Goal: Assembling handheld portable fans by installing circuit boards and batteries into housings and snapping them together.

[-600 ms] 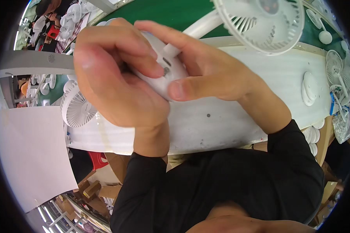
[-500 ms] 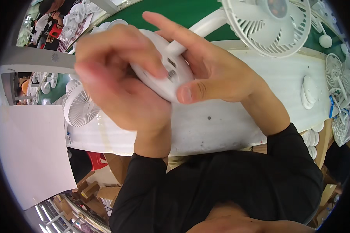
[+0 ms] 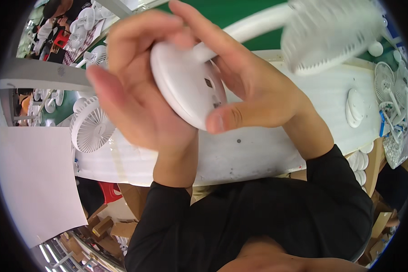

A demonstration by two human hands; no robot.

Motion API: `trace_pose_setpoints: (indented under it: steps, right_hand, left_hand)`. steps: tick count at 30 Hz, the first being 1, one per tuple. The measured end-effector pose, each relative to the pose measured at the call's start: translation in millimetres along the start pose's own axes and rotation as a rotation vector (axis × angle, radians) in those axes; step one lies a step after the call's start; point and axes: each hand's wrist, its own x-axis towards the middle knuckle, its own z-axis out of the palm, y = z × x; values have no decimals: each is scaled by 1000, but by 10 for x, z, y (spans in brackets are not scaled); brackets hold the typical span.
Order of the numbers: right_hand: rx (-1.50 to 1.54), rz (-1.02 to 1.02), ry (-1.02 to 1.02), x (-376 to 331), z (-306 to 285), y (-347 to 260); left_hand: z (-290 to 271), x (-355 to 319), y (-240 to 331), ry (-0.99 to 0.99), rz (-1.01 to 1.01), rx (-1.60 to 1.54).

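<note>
A white desk fan [image 3: 186,86] is held up over the table, its round base tilted between my hands. My right hand [image 3: 265,88] grips the base's right side, thumb on the near rim and fingers by the stem. From there the stem [image 3: 256,25] runs up and right to the caged fan head [image 3: 333,38], which is smeared by motion. My left hand [image 3: 143,97] is at the base's left rim, palm toward it, thumb and fingers spread. Its fingertips are blurred near the top of the base. A small dark slot shows on the base.
Below lies a white-covered table [image 3: 240,158]. At its left stands another white fan [image 3: 93,127]; at the right are white round parts [image 3: 356,108], more fans [image 3: 385,79] and a clear bag [image 3: 395,147]. A grey post [image 3: 41,74] stands at the left.
My left hand has opened off the top of the base, its thumb spreading. The fan has turned, so the head now shows edge-on and farther right. My right hand keeps its hold.
</note>
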Motion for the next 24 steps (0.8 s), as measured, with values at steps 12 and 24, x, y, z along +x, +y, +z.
trace_pose_setpoints:
  steps: [12,24]
  right_hand:
    - [71,-96,-54,-135,452,540]
    - [-210,244,-34,-135,360,491]
  left_hand:
    - [-650,-425,-50,-52,139,72]
    - [-836,-337,-383,123,-294,-55]
